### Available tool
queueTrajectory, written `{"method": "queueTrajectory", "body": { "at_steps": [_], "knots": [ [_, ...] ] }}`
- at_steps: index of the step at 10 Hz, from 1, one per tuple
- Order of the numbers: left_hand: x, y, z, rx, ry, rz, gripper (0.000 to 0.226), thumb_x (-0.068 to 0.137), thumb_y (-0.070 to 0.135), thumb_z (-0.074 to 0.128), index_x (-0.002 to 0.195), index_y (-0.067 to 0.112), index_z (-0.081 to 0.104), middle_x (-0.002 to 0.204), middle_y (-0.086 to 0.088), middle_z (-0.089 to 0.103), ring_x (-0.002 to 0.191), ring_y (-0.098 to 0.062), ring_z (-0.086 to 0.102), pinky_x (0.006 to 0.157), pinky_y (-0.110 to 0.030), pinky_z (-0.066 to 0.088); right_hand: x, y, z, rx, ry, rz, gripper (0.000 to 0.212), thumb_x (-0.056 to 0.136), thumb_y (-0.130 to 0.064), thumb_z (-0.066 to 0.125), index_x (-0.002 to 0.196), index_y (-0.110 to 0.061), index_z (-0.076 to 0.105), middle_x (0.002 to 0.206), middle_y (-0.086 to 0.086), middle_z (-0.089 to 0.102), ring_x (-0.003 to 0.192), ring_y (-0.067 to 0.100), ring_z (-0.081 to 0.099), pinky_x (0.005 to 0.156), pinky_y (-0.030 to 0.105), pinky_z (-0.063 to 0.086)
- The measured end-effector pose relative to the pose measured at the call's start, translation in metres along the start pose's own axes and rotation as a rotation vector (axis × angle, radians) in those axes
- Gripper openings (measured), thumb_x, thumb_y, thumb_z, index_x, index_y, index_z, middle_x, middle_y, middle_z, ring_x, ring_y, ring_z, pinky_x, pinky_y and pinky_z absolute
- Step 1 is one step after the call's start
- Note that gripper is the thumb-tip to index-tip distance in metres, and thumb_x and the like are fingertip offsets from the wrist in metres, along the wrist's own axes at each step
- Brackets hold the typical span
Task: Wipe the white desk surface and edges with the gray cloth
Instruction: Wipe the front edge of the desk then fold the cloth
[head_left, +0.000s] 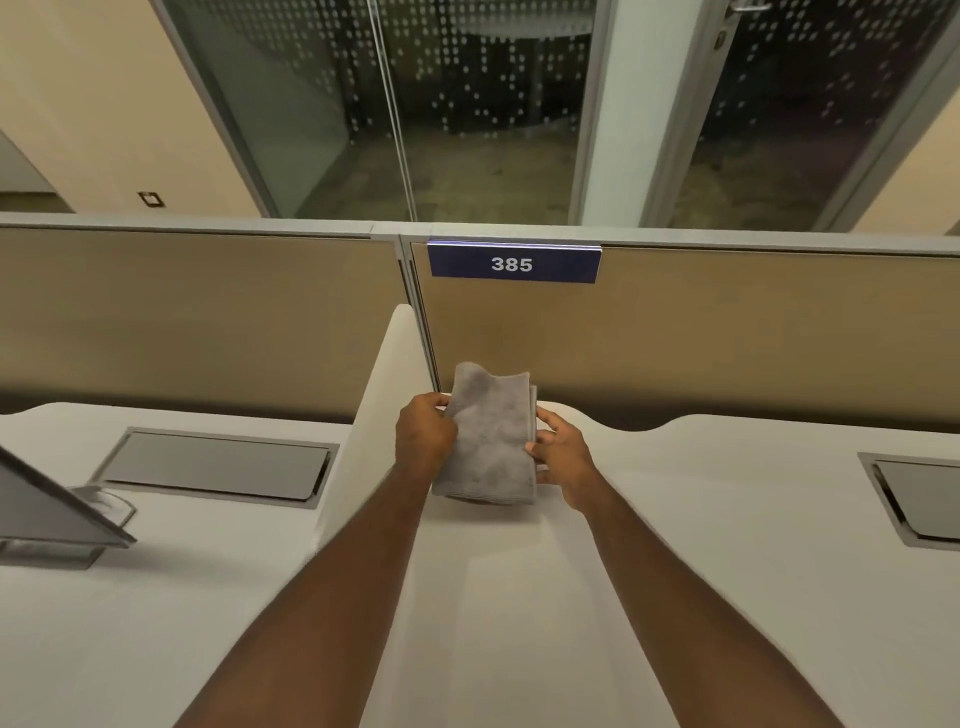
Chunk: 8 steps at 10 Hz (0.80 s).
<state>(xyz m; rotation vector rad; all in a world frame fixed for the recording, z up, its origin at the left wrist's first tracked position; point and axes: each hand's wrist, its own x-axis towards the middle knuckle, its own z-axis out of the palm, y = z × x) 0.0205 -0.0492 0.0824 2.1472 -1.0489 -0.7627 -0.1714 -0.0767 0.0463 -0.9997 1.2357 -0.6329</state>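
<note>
I see my left hand (423, 431) and right hand (563, 457) each with its grip clamped on the folded gray cloth (488, 441), held above the white worktop (701, 545) at twelve o'clock; I judge wiping not yet begun; surface and edges remain.

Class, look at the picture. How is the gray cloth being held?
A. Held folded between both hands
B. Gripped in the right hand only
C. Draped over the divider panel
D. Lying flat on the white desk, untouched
A: the folded gray cloth is pinched on one edge by the left hand and on the other by the right hand, above the white desk.
</note>
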Motion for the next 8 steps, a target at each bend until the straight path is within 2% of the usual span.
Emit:
{"method": "queueTrajectory", "body": {
  "at_steps": [1, 2, 3, 4, 5, 7, 8],
  "knots": [
    [0.01, -0.006, 0.01, 0.06, 0.026, -0.012, 0.033, 0.087, 0.007, 0.061, 0.115, 0.018, 0.074, 0.11, -0.011, 0.075, 0.102, -0.032, 0.068, 0.081, -0.03, 0.047, 0.014, 0.005, 0.006, -0.01, 0.002, 0.016, 0.065, 0.099, 0.01, 0.051, 0.156, -0.021, 0.041, 0.125, 0.012, 0.073, 0.101, 0.029, 0.072, 0.062, 0.031, 0.057],
    [0.014, -0.011, 0.019, 0.125, 0.039, -0.035, 0.036, 0.087, 0.004, 0.059, 0.117, 0.019, 0.072, 0.113, -0.011, 0.074, 0.105, -0.034, 0.068, 0.087, -0.035, 0.052, 0.024, 0.011, 0.008, -0.04, 0.002, 0.05, 0.064, 0.099, 0.01, 0.05, 0.155, -0.02, 0.044, 0.128, 0.016, 0.071, 0.109, 0.035, 0.071, 0.066, 0.034, 0.059],
    [0.016, -0.016, 0.025, 0.157, 0.042, -0.052, 0.036, 0.088, 0.005, 0.059, 0.119, 0.019, 0.07, 0.116, -0.011, 0.073, 0.107, -0.035, 0.067, 0.091, -0.038, 0.053, 0.029, 0.016, 0.008, -0.047, -0.017, 0.104, 0.059, 0.098, 0.008, 0.054, 0.15, -0.019, 0.05, 0.127, 0.018, 0.07, 0.098, 0.033, 0.07, 0.073, 0.046, 0.064],
    [0.014, -0.021, 0.027, 0.188, 0.022, -0.053, 0.04, 0.087, 0.008, 0.059, 0.125, 0.019, 0.065, 0.118, -0.011, 0.072, 0.109, -0.035, 0.066, 0.091, -0.037, 0.052, 0.03, 0.017, 0.01, -0.053, -0.022, 0.147, 0.054, 0.099, 0.002, 0.059, 0.148, -0.018, 0.052, 0.13, 0.018, 0.068, 0.1, 0.035, 0.069, 0.091, 0.06, 0.06],
    [0.011, -0.026, 0.028, 0.201, -0.037, -0.036, 0.047, 0.088, 0.016, 0.061, 0.134, 0.012, 0.055, 0.122, -0.015, 0.068, 0.112, -0.037, 0.064, 0.093, -0.039, 0.051, 0.028, 0.012, 0.014, -0.108, -0.022, 0.157, 0.051, 0.101, -0.004, 0.057, 0.15, -0.016, 0.051, 0.132, 0.017, 0.068, 0.11, 0.037, 0.07, 0.094, 0.056, 0.06],
    [-0.007, -0.031, 0.027, 0.242, -0.091, 0.009, 0.056, 0.093, 0.025, 0.062, 0.144, 0.011, 0.043, 0.141, -0.013, 0.052, 0.128, -0.032, 0.053, 0.108, -0.043, 0.046, 0.018, 0.01, 0.017, -0.28, 0.186, 0.148, 0.041, 0.098, -0.012, 0.059, 0.139, -0.012, 0.06, 0.132, 0.018, 0.068, 0.112, 0.039, 0.07, 0.093, 0.052, 0.061],
    [-0.028, -0.036, 0.029, 0.263, -0.03, 0.143, 0.061, 0.097, 0.024, 0.058, 0.152, 0.013, 0.035, 0.154, -0.01, 0.041, 0.142, -0.027, 0.039, 0.117, -0.04, 0.038, -0.002, 0.015, 0.018, -0.627, 0.307, -0.011, 0.04, 0.1, -0.02, 0.055, 0.139, -0.017, 0.06, 0.138, 0.01, 0.066, 0.123, 0.033, 0.064, 0.101, 0.039, 0.054]
  ]
}}
